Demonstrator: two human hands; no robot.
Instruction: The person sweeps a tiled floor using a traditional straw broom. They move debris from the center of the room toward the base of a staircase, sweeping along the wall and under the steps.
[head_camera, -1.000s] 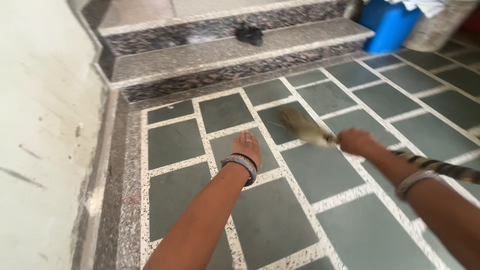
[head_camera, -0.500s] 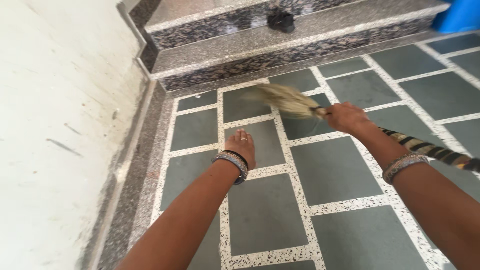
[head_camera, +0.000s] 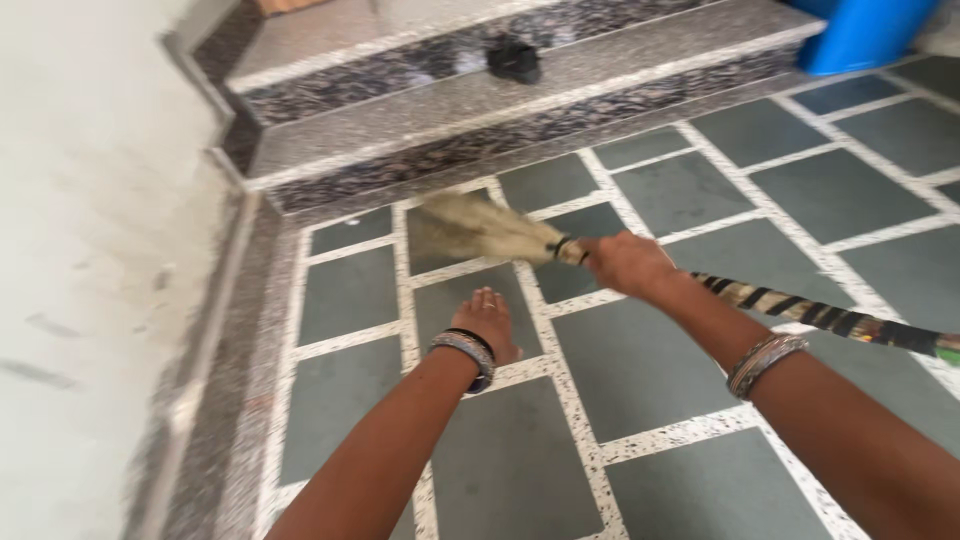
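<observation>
My right hand (head_camera: 625, 264) grips a straw broom (head_camera: 480, 228) just behind its pale, blurred bristle head, which brushes the tiled floor near the lowest step. The broom's striped dark-and-tan handle (head_camera: 820, 315) runs back to the right past my forearm. My left hand (head_camera: 487, 320) hangs free over the floor with fingers loosely together, holding nothing. Both wrists wear bangles.
Grey-green floor tiles (head_camera: 640, 350) with speckled white joints. Speckled granite steps (head_camera: 520, 100) rise at the back, with a small black object (head_camera: 514, 60) on one. A blue bucket (head_camera: 865, 35) stands at the top right. A pale wall (head_camera: 90, 250) runs along the left.
The broom head has swept leftward and toward the steps, from mid-floor to the tile by the lowest step. My right hand followed it. My left hand stayed extended and empty.
</observation>
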